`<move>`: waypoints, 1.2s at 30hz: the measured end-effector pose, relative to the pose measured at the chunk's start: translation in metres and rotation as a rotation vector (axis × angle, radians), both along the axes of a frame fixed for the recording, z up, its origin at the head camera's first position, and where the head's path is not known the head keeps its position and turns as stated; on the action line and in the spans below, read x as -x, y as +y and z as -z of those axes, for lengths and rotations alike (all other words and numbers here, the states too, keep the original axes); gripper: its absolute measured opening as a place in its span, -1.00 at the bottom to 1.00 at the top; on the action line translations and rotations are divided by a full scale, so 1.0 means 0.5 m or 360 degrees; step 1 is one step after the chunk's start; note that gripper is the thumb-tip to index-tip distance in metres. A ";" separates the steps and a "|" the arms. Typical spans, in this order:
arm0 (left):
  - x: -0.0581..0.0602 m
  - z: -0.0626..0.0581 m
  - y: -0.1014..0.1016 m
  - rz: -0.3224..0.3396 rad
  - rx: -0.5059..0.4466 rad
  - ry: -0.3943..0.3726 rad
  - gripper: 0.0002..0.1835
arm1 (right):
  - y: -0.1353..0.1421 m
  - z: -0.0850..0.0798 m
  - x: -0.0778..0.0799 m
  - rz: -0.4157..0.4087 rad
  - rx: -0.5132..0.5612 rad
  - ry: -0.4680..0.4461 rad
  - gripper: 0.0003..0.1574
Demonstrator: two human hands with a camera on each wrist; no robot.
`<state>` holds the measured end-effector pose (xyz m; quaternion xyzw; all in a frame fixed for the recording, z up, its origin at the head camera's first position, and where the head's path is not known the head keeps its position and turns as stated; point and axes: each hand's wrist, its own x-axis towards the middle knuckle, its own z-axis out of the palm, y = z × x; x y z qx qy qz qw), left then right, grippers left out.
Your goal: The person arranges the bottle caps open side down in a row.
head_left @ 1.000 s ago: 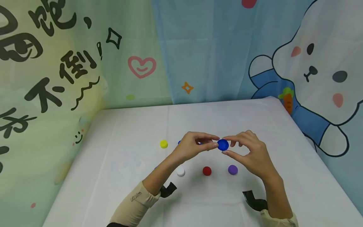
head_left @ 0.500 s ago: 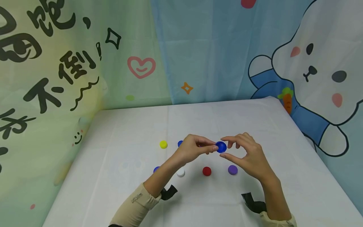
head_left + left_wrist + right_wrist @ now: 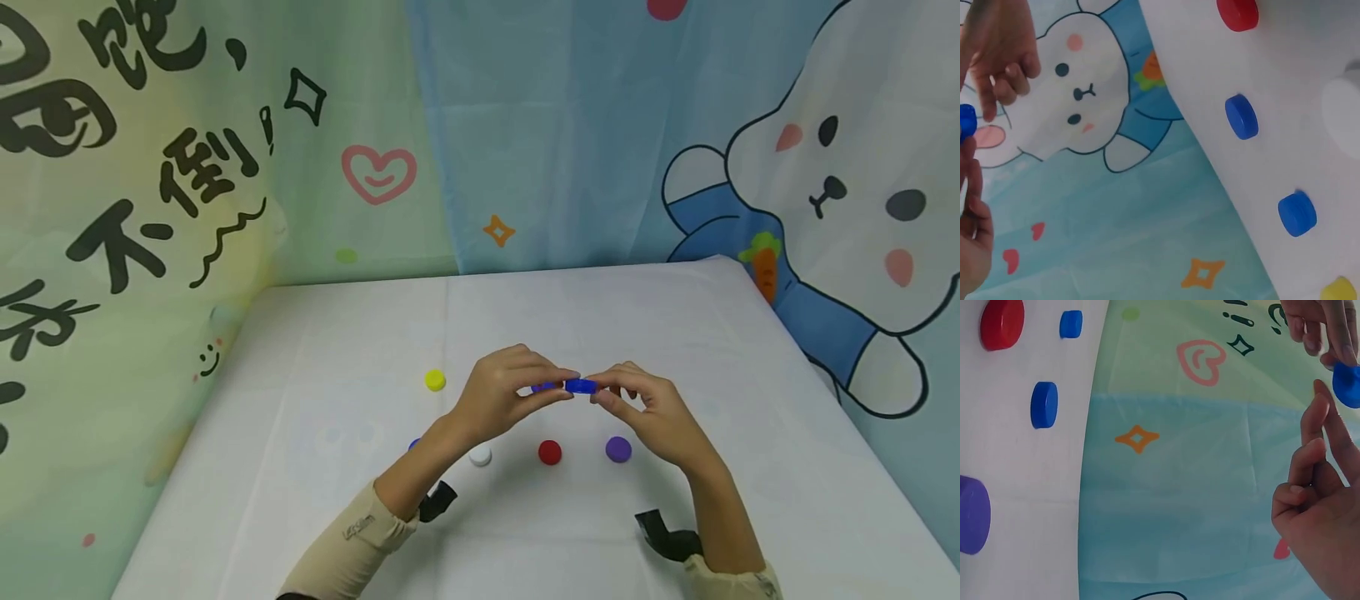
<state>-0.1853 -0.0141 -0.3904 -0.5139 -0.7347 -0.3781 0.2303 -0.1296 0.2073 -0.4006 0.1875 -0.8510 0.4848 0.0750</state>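
Between the fingertips of both hands, a blue bottle cap (image 3: 581, 386) is held up over the white table, seen nearly edge-on in the head view. My left hand (image 3: 506, 390) pinches its left side. At the right side, the thumb and forefinger of my right hand (image 3: 660, 417) grip the edge. The right wrist view catches part of the blue bottle cap (image 3: 1349, 386) at the frame edge. Another blue cap (image 3: 543, 387) shows through the gap of my left fingers. One more blue cap (image 3: 1297, 213) appears in the left wrist view, hidden behind my left hand in the head view.
On the white table (image 3: 360, 333) lie a yellow cap (image 3: 435, 380), a white cap (image 3: 480, 455), a red cap (image 3: 550, 452) and a purple cap (image 3: 618, 450). My left forearm mostly covers a blue cap (image 3: 414, 443). A printed curtain (image 3: 525, 125) hangs behind.
The blue bottle cap has turned from face-on to edge-on. My right fingers, spread apart half a second ago, have come together at its right edge; my left hand keeps its pinch.
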 end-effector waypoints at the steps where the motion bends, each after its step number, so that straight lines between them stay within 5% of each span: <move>1: 0.001 -0.001 0.000 0.0000 0.0009 0.0069 -0.73 | 0.000 -0.001 0.000 -0.0029 0.0031 -0.0006 -0.79; 6: 0.001 -0.006 0.001 -0.0022 0.0058 0.0255 -0.72 | -0.002 -0.004 0.000 -0.0084 0.0096 0.0012 -0.77; 12: 0.000 -0.006 0.002 -0.0040 0.0082 0.0246 -0.68 | -0.003 -0.003 0.001 -0.0035 0.0104 0.0031 -0.79; 19: -0.001 -0.003 0.005 -0.0098 0.0086 0.0131 -0.53 | 0.000 -0.005 0.000 0.0095 0.0056 0.0056 -0.70; 27: 0.005 0.005 0.020 -0.0111 0.0122 -0.0017 -0.62 | -0.004 -0.029 -0.006 0.0151 -0.0005 0.0117 -0.61; 36: 0.046 0.012 0.087 -0.0219 0.0254 -0.0299 -0.63 | 0.052 0.017 0.045 0.0448 -0.0132 0.0257 -0.61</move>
